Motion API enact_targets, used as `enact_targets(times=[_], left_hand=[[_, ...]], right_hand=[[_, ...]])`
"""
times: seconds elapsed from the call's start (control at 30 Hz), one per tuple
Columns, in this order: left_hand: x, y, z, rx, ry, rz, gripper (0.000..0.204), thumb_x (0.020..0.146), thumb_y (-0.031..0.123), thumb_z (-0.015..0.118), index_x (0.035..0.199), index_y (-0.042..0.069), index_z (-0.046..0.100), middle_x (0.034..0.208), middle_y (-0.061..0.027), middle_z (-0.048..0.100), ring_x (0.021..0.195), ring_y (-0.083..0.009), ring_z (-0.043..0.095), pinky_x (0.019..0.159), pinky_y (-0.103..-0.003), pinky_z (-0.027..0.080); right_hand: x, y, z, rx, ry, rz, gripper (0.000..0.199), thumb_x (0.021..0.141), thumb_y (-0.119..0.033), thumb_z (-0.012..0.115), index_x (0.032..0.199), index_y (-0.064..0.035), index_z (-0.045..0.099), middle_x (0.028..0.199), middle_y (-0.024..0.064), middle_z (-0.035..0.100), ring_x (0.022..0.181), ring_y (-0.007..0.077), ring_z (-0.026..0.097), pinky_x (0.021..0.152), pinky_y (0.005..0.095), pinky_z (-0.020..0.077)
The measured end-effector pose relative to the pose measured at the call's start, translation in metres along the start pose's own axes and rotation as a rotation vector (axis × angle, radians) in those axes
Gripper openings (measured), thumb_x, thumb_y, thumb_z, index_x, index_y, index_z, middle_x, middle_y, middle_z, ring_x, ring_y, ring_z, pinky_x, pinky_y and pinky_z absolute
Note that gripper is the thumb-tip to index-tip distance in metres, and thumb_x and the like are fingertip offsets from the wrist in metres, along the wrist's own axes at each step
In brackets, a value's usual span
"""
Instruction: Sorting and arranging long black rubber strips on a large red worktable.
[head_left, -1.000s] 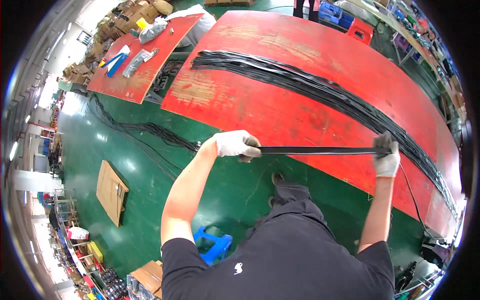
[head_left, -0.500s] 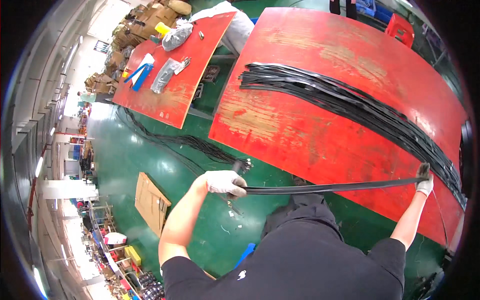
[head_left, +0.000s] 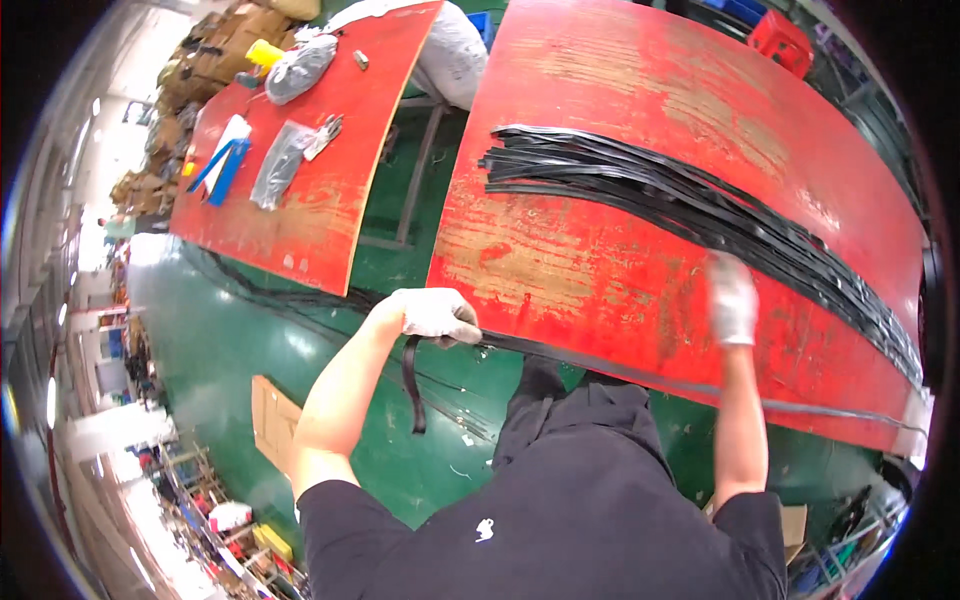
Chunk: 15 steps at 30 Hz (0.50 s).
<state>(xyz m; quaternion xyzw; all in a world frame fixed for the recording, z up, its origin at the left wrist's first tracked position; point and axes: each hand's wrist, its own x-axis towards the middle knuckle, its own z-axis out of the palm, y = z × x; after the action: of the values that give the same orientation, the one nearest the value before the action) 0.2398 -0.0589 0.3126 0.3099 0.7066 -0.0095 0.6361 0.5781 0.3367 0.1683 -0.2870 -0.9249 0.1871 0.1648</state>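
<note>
My left hand (head_left: pixel 440 316), in a pale work glove, is closed round a long flat black strip (head_left: pixel 600 364) at the table's near-left corner. A short end of the strip hangs below that hand, and the rest runs rightward along the front edge of the red table (head_left: pixel 560 250). Over the table, my gloved right hand (head_left: pixel 733 298) is smeared by motion, apart from the strip and close to the near side of a bundle of black strips (head_left: pixel 650 195). Its fingers are too blurred to read. The bundle lies lengthwise across the tabletop.
Left of a gap stands a second red table (head_left: pixel 320 220) bearing a blue tool-like piece (head_left: pixel 230 172), grey plastic bags (head_left: pixel 283 165) and a yellow item (head_left: pixel 264 53). Dark cords lie on the green floor near a cardboard sheet (head_left: pixel 274 420). A red stool (head_left: pixel 781 44) stands beyond.
My right hand has let go of the strip's right part and moved left, towards the bundle. My left hand has moved forward to the table corner. The strip now lies along the edge.
</note>
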Motion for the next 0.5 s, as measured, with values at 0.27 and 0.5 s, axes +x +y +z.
enact_targets(times=[0.27, 0.5], left_hand=[[0.063, -0.058, -0.061, 0.096, 0.098, 0.223, 0.047, 0.089, 0.047, 0.074, 0.102, 0.001, 0.076, 0.074, -0.0052, 0.068, 0.067, -0.0155, 0.062, 0.064, -0.035, 0.052], [0.097, -0.202, -0.075, -0.189, 0.105, 0.154, 0.035, 0.092, 0.031, 0.075, 0.108, 0.001, 0.078, 0.086, -0.0042, 0.075, 0.073, -0.0122, 0.066, 0.072, -0.031, 0.056]], right_hand=[[0.054, -0.3, 0.14, 0.734, -1.335, 0.087, 0.055, 0.103, -0.053, 0.058, 0.127, -0.0052, 0.069, 0.104, 0.0126, 0.077, 0.094, 0.0262, 0.073, 0.09, 0.0393, 0.0566], [0.06, -0.239, 0.19, 0.561, -1.391, 0.335, 0.04, 0.104, -0.044, 0.062, 0.108, -0.0064, 0.073, 0.086, 0.0039, 0.072, 0.075, 0.0142, 0.066, 0.071, 0.0313, 0.0553]])
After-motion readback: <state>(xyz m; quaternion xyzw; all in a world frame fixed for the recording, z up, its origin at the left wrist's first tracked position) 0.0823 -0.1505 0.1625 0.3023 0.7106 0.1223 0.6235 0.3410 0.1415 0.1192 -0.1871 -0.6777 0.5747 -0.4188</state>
